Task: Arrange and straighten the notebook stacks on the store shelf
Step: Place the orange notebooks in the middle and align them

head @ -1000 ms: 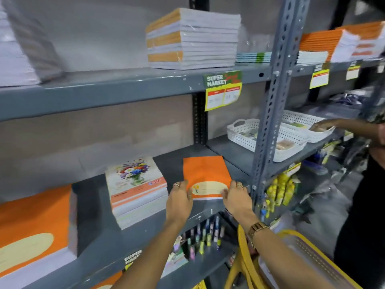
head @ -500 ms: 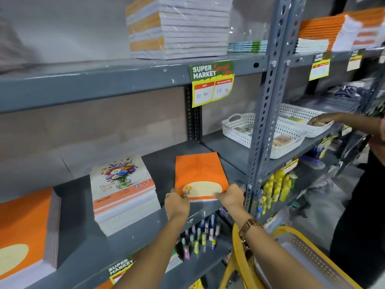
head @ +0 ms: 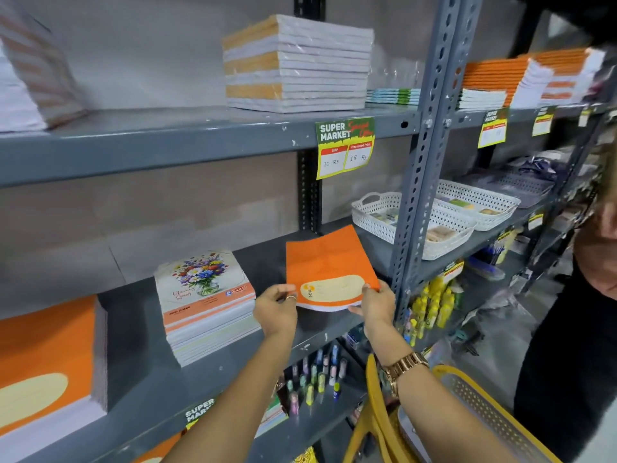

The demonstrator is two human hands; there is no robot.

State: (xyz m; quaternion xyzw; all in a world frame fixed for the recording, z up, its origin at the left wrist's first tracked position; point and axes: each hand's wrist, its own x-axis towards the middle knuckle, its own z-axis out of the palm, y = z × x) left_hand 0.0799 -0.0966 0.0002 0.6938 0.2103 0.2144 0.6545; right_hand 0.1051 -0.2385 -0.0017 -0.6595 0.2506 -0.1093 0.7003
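Both hands, left (head: 275, 309) and right (head: 377, 304), pinch a thin orange paper-covered notebook (head: 325, 267) by its near corners; at nine o'clock sits the flower-printed notebook stack (head: 205, 305); the sagging front edge could slip free.

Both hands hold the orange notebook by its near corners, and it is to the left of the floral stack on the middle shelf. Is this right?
Not quite. In the head view the orange notebook is right of the floral stack, not left. The left hand and right hand do hold its near corners on the middle shelf.
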